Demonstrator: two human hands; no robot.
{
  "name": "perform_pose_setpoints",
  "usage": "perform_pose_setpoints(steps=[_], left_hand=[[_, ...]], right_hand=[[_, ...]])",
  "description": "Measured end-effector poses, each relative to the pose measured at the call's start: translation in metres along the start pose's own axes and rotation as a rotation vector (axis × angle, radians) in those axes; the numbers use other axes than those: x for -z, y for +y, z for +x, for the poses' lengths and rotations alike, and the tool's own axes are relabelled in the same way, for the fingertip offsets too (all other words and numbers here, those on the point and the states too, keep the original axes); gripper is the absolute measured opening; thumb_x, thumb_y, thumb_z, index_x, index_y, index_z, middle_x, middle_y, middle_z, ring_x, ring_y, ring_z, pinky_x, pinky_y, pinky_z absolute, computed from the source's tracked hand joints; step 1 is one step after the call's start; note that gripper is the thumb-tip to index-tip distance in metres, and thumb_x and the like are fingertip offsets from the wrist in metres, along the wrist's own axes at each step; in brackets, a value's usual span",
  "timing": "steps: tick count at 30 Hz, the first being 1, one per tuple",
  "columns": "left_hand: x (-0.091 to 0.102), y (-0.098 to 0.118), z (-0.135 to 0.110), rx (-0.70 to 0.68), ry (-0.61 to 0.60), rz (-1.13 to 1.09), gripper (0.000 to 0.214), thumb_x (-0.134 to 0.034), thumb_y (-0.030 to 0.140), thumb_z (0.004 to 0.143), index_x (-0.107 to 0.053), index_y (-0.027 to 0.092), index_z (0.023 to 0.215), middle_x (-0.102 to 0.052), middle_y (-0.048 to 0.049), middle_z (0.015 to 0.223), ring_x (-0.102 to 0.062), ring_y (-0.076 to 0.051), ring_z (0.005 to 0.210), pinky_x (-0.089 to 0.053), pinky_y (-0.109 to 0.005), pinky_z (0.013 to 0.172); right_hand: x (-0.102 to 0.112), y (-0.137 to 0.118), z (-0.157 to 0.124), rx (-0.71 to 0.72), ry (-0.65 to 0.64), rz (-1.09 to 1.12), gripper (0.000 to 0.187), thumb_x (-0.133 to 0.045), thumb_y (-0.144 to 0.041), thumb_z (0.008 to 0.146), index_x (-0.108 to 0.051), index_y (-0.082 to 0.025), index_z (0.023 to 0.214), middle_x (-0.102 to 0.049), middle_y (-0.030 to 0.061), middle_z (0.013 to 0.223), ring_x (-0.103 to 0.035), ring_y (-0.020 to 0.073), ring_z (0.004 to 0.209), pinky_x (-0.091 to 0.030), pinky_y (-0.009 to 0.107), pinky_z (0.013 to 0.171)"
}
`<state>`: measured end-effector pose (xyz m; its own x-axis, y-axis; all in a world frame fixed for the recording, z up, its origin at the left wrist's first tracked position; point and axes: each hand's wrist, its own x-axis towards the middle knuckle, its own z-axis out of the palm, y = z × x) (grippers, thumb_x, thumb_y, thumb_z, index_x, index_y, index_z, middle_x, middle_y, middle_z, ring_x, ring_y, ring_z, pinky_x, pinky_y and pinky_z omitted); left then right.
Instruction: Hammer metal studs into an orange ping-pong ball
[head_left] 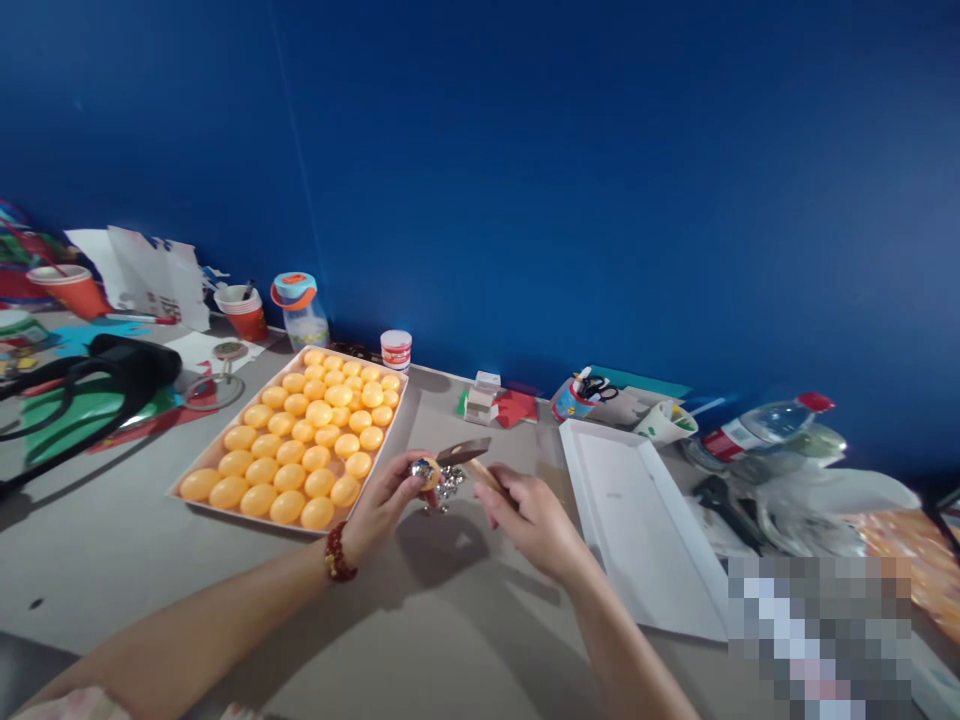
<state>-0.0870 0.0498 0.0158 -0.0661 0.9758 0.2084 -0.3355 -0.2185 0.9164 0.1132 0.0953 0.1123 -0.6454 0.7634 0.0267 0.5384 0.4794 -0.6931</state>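
My left hand (395, 497) is closed around a small orange ball (426, 472) whose near side is covered with shiny silver pieces. In my right hand (531, 515) is a hammer (466, 452), gripped by its light wooden handle. The dark metal head is just above and to the right of the ball; I cannot tell whether they touch. Small shiny silver pieces (450, 482) lie heaped on the table between my hands, partly hidden by the left fingers. A shallow tray (217, 515) full of orange balls stands to the left.
A white shallow tray (637, 540) lies to the right. Behind are a small white box (481, 400), red paper (516, 408), a pen cup (571, 402), a red-white jar (396, 350) and a lidded bottle (304, 320). A plastic bottle (761, 430) lies at right; a black strap (135, 375) at left.
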Motion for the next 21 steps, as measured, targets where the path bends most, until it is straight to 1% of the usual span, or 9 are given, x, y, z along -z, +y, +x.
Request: perform_pose_setpoints(steps=[2, 5, 7, 9, 13, 18, 21], left_hand=[[-0.001, 0.001, 0.0, 0.004, 0.002, -0.016, 0.03, -0.057, 0.036, 0.089, -0.057, 0.017, 0.112, -0.065, -0.006, 0.093, -0.066, -0.016, 0.071, -0.057, -0.034, 0.07], [-0.001, 0.001, -0.001, 0.023, 0.018, -0.001, 0.031, -0.058, 0.037, 0.088, -0.058, 0.017, 0.112, -0.066, -0.0089, 0.102, -0.065, -0.016, 0.072, -0.057, -0.033, 0.069], [0.0, 0.0, -0.002, 0.035, 0.013, 0.001, 0.03, -0.056, 0.036, 0.089, -0.058, 0.018, 0.113, -0.066, -0.0086, 0.102, -0.065, -0.016, 0.072, -0.057, -0.032, 0.069], [0.001, -0.001, -0.002, 0.033, -0.02, -0.001, 0.03, -0.055, 0.036, 0.09, -0.057, 0.019, 0.115, -0.066, -0.0079, 0.1, -0.066, -0.016, 0.072, -0.056, -0.033, 0.07], [0.003, -0.002, -0.003, 0.017, -0.034, 0.046, 0.032, -0.054, 0.035, 0.091, -0.056, 0.019, 0.118, -0.065, -0.0086, 0.103, -0.065, -0.015, 0.071, -0.055, -0.033, 0.071], [0.003, 0.0, -0.004, 0.0, -0.084, 0.025, 0.035, -0.051, 0.032, 0.093, -0.052, 0.018, 0.124, -0.063, -0.009, 0.103, -0.065, -0.016, 0.073, -0.054, -0.036, 0.073], [0.002, 0.001, -0.004, -0.002, -0.104, 0.023, 0.038, -0.05, 0.03, 0.093, -0.048, 0.017, 0.129, -0.063, -0.0102, 0.103, -0.064, -0.016, 0.074, -0.054, -0.035, 0.074]], right_hand=[[0.0, 0.0, 0.0, 0.002, -0.001, 0.004, 0.03, -0.041, -0.035, 0.095, -0.052, -0.02, 0.071, -0.055, -0.0016, 0.061, -0.051, 0.0131, 0.054, -0.031, 0.023, 0.053], [-0.001, 0.0, 0.0, 0.021, -0.019, -0.006, 0.024, -0.044, -0.034, 0.093, -0.055, -0.02, 0.076, -0.059, 0.0, 0.064, -0.054, 0.015, 0.058, -0.033, 0.023, 0.055], [-0.002, -0.001, 0.0, 0.023, -0.011, -0.011, 0.024, -0.044, -0.034, 0.094, -0.055, -0.02, 0.077, -0.06, 0.0006, 0.065, -0.055, 0.0155, 0.059, -0.034, 0.023, 0.056], [-0.002, -0.001, 0.0, 0.019, -0.005, -0.007, 0.026, -0.042, -0.034, 0.094, -0.054, -0.02, 0.076, -0.06, 0.0005, 0.065, -0.055, 0.0151, 0.059, -0.034, 0.024, 0.056], [-0.001, -0.001, -0.001, 0.019, -0.01, -0.002, 0.024, -0.044, -0.035, 0.093, -0.056, -0.02, 0.078, -0.061, 0.0006, 0.066, -0.055, 0.0155, 0.06, -0.035, 0.024, 0.056], [0.003, 0.006, -0.003, -0.037, 0.071, 0.09, 0.032, -0.042, -0.04, 0.095, -0.052, -0.02, 0.072, -0.058, -0.0018, 0.062, -0.051, 0.0117, 0.051, -0.035, 0.023, 0.052], [0.001, 0.011, -0.003, -0.076, 0.097, 0.178, 0.031, -0.043, -0.043, 0.094, -0.053, -0.02, 0.076, -0.058, -0.0019, 0.063, -0.048, 0.0104, 0.047, -0.034, 0.022, 0.047]])
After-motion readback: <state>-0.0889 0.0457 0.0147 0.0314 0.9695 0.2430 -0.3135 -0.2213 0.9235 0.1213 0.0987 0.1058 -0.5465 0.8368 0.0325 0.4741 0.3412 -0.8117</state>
